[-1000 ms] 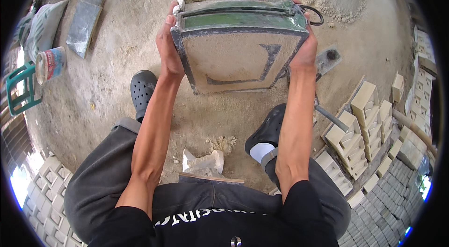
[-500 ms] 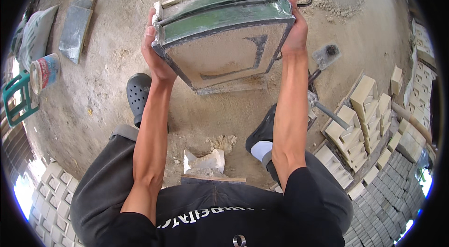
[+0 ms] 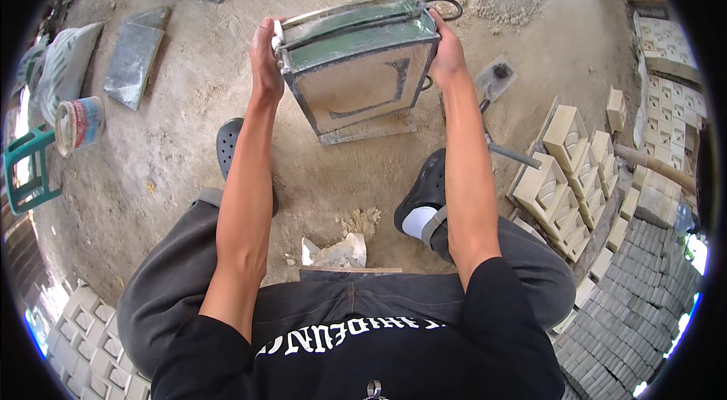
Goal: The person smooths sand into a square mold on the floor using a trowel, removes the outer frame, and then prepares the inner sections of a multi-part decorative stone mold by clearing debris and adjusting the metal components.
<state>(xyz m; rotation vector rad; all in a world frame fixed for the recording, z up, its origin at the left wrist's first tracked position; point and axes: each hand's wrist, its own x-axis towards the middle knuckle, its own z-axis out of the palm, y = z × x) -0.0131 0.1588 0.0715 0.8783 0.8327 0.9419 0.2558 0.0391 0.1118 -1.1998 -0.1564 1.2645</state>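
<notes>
Green-sided frame (image 3: pixel 360 50) lower than before, tilted on edge, above or on grey plate (image 3: pixel 371 130); contact unclear. Left hand (image 3: pixel 266 60), right hand (image 3: pixel 448 53) part-curled, gripping opposite ends. Frame looks closed up, contents hidden; not yet released.

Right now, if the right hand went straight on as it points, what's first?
Likely the black loop at the right end of the green box that the right hand grips; depth is unclear.
</notes>
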